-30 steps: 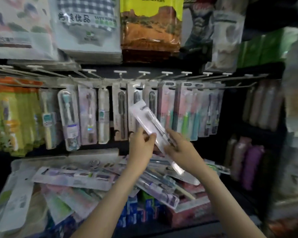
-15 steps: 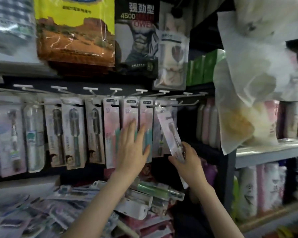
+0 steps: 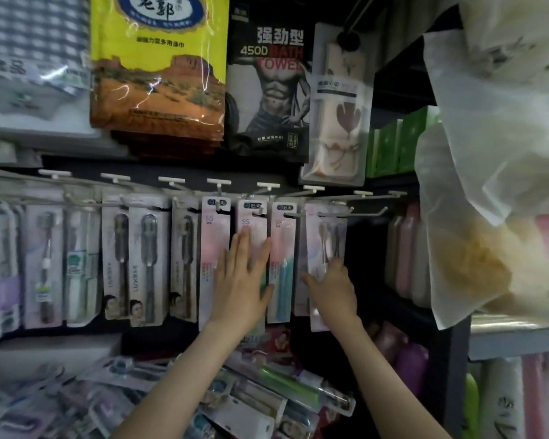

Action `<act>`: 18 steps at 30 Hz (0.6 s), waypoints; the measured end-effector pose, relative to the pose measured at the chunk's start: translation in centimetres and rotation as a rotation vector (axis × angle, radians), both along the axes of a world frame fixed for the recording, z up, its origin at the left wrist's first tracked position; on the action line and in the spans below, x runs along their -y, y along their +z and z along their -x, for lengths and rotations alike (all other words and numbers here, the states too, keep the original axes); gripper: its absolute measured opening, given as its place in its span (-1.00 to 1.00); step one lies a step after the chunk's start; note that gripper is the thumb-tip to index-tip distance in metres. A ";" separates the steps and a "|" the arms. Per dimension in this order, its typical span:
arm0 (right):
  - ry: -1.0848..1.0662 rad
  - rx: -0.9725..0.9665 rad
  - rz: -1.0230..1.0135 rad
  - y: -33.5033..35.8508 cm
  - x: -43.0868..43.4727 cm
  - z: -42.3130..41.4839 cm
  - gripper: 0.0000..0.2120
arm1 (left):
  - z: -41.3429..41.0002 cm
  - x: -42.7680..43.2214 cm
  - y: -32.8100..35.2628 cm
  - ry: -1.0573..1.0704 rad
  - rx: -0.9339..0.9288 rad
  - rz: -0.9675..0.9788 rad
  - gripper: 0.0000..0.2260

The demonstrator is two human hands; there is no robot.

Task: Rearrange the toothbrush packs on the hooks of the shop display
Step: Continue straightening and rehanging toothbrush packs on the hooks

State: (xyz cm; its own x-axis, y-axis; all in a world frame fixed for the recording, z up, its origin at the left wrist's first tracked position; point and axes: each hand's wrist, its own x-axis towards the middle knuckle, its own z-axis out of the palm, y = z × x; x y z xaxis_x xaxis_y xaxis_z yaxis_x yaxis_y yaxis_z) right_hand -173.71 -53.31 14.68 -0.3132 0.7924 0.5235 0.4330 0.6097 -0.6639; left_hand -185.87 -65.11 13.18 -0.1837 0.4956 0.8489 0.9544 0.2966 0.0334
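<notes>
- Two hands are recorded at the hook rail of the shop display (image 3: 203, 198), both raised to the row of hanging toothbrush packs.
- Left hand (image 3: 244, 280): laid flat, fingers (image 3: 246, 245) spread and fully extended, pressed against the pink SS packs (image 3: 216, 236) near the middle of the rail; nothing is gripped.
- Right hand (image 3: 330, 289): fingers curled closed around the lower part of a pale pack (image 3: 325, 239), thumb at its left edge.
- Pale pack: long, narrow blister card, translucent front, two dark-handled brushes faintly seen inside; it hangs upright at the right end of the rail, its top at the last occupied hook (image 3: 339, 206). Whether the hang-hole is fully seated on the wire cannot be told.
- Step judged in hand: seating this pack on its hook.
- Advice for the step: the card is best kept vertical and pushed straight back along the wire; neighbouring packs are best kept steadied by the flat hand so they do not swing or slide off.
- Loose packs (image 3: 267, 400) are heaped on the shelf below the rail, so further hanging is judged to remain.
</notes>
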 end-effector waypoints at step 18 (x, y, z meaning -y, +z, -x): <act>0.560 -0.230 -0.632 -2.9 22.8 17.4 -0.53 | 13.4 20.6 -3.5 0.339 -0.028 -0.258 -0.32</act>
